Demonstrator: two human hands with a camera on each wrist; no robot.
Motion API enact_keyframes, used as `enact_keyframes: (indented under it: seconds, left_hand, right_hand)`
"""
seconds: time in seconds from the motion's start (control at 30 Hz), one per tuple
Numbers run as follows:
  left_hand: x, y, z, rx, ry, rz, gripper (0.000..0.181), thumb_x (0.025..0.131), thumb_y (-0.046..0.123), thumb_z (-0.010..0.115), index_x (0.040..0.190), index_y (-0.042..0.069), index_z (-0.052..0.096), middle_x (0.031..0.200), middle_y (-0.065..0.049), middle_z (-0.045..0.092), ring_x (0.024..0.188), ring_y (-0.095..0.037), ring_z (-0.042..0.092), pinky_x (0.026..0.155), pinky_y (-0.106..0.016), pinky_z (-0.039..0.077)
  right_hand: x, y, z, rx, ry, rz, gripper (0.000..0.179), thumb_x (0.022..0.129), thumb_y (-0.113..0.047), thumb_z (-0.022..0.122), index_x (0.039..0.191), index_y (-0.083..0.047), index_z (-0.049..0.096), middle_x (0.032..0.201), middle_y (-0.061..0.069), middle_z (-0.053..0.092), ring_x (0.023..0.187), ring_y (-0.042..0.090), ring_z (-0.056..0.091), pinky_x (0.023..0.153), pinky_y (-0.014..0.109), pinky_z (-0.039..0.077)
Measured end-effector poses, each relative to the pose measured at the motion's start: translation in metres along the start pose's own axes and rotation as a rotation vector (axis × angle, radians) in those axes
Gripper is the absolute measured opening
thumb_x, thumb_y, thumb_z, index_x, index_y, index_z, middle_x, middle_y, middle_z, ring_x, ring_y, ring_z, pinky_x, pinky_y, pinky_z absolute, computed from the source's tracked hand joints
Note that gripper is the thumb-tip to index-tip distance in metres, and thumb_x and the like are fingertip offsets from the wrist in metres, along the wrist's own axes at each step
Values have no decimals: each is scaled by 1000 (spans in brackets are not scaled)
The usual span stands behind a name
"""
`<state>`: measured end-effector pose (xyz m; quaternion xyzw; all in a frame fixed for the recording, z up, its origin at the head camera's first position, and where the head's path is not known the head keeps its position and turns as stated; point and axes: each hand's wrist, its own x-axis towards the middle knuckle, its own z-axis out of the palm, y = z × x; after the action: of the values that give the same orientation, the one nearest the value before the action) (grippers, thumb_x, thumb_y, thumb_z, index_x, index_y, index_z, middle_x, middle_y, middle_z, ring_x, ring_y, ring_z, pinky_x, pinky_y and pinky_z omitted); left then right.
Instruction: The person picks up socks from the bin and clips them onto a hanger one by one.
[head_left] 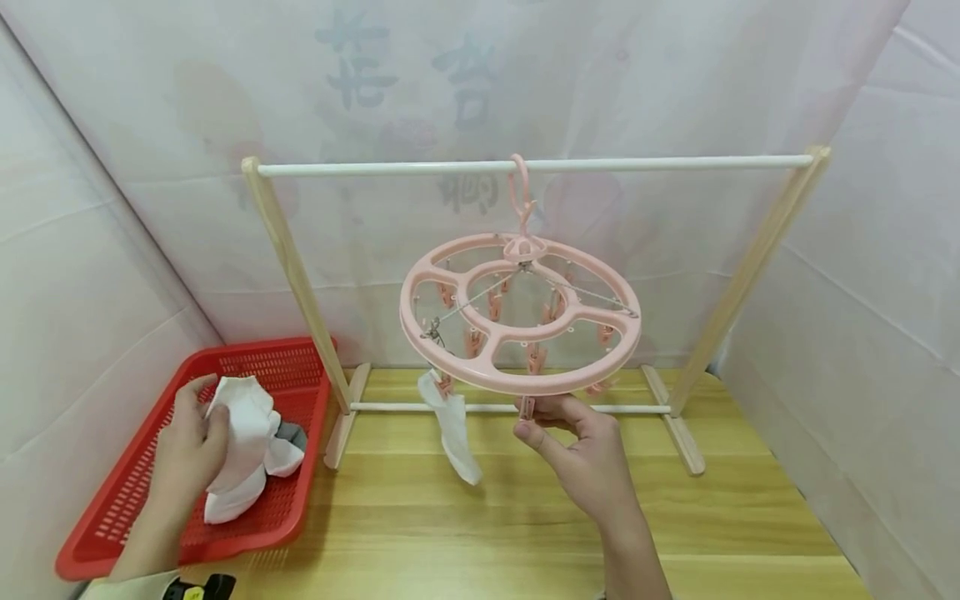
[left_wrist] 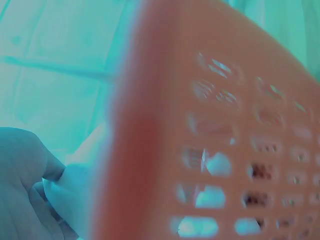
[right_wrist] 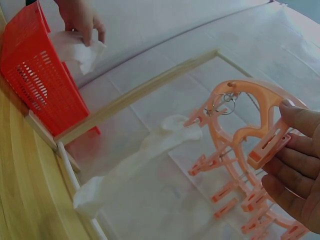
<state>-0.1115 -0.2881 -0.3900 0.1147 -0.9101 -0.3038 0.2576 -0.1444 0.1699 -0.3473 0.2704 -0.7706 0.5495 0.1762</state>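
Note:
My left hand [head_left: 183, 454] grips a white sock [head_left: 243, 412] above the red plastic basket [head_left: 306, 492]. Below it in the basket lie more white cloth [head_left: 234, 502] and a grey piece [head_left: 291, 433]. With thumb and fingers, my right hand [head_left: 592, 458] pinches a pink clothes peg [right_wrist: 270, 147] at the front of the round pink drying hanger [head_left: 517, 385]. Another white sock [head_left: 453, 433] hangs from a peg at the hanger's front left. In the left wrist view the basket wall [left_wrist: 145, 125] fills the middle, with part of the left hand [left_wrist: 22, 185] at the lower left.
A white rail [head_left: 390, 168] on wooden posts [head_left: 292, 258] bears the hanger by its hook [head_left: 519, 187]. Several other pegs dangle under the ring. The frame stands on a wood-grain table [head_left: 420, 533], with pale curtains [head_left: 187, 100] behind and beside it.

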Motion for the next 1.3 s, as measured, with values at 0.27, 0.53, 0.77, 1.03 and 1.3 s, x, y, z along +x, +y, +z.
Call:
enact_keyframes:
  seconds: [0.27, 0.53, 0.77, 1.03, 1.3]
  left_hand:
    - [-3, 33, 0, -194, 72, -73, 32, 99, 22, 58, 124, 3, 64, 95, 1, 69, 75, 11, 53, 60, -7, 45]
    - [-11, 66, 4, -329, 78, 8, 20, 99, 22, 63, 104, 4, 69, 72, 8, 62, 64, -2, 57, 53, -16, 50]
    - [-24, 94, 11, -440, 6, 139, 11, 99, 12, 63, 102, 5, 70, 77, 3, 68, 65, -7, 64, 55, -21, 55]
    - [-36, 118, 26, -527, -80, 345, 11, 97, 0, 60, 101, 6, 69, 81, -3, 68, 65, -8, 63, 55, -23, 56]
    - [-46, 141, 41, -656, -197, 363, 14, 97, 2, 61, 104, 11, 68, 81, -1, 69, 67, -10, 65, 55, -27, 56]
  right_hand:
    - [-1, 1, -1, 5, -1, 8, 23, 84, -9, 79, 106, -11, 73, 98, -7, 74, 94, 13, 70, 85, 28, 56]
    - [0, 2, -1, 8, 4, -8, 22, 84, -7, 79, 105, -9, 73, 96, -4, 74, 92, 13, 70, 83, 28, 56]
    - [0, 3, 1, 21, 5, -9, 19, 85, -6, 77, 104, -7, 72, 93, 1, 74, 90, 13, 70, 82, 25, 55]
    - [0, 2, 0, 39, 0, 16, 20, 85, -7, 77, 105, -11, 72, 94, 4, 74, 91, 14, 71, 82, 26, 56]
    - [0, 1, 0, 49, 4, 8, 19, 85, -5, 77, 103, -10, 72, 92, -2, 73, 90, 14, 71, 81, 26, 56]
